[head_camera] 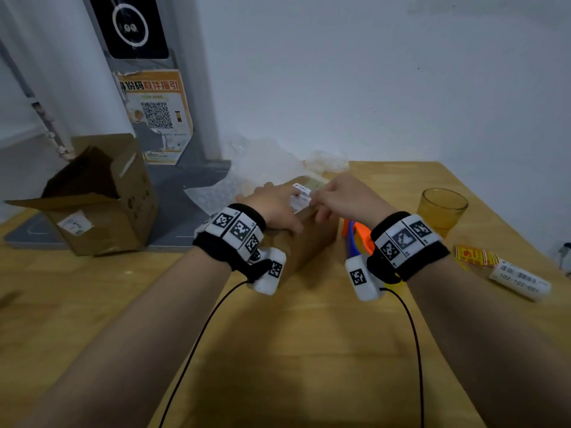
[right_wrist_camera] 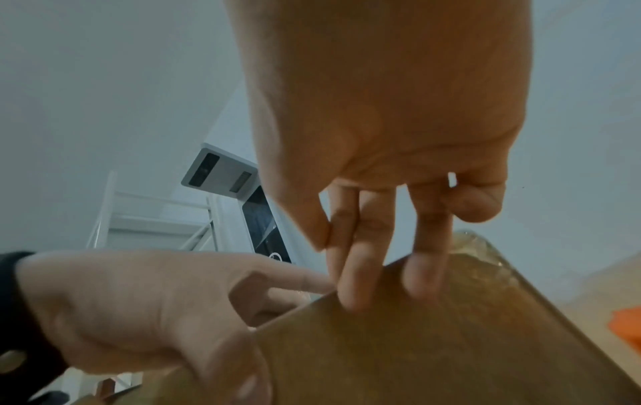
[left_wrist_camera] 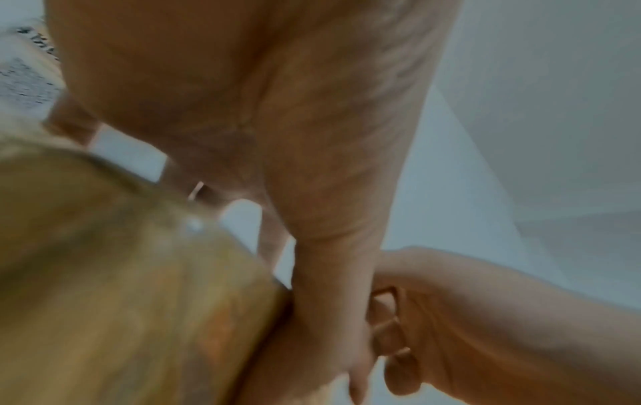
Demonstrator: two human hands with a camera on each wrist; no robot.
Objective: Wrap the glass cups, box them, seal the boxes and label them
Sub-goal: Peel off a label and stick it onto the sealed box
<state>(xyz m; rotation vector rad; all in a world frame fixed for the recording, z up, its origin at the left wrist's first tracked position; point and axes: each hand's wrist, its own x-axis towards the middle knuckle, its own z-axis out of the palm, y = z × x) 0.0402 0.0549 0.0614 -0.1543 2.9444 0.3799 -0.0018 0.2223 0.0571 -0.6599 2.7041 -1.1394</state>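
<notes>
A closed brown cardboard box (head_camera: 318,239) stands mid-table with a white printed label (head_camera: 301,193) on its top. My left hand (head_camera: 272,202) lies flat over the top, fingers on the label's left part and thumb (left_wrist_camera: 333,274) straight down the near face. My right hand (head_camera: 343,196) points its straight fingers (right_wrist_camera: 354,274) down onto the top by the label's right edge, thumb against the forefinger. The wrist views show the box (right_wrist_camera: 416,342) close up. An empty amber glass cup (head_camera: 441,211) stands unwrapped to the right.
An orange and blue tape dispenser (head_camera: 358,236) sits just right of the box. Red-yellow stickers (head_camera: 472,256) and a label roll (head_camera: 519,278) lie at the right edge. Bubble wrap (head_camera: 256,168) is heaped behind. An open carton (head_camera: 102,205) stands far left before a grey kiosk (head_camera: 154,118).
</notes>
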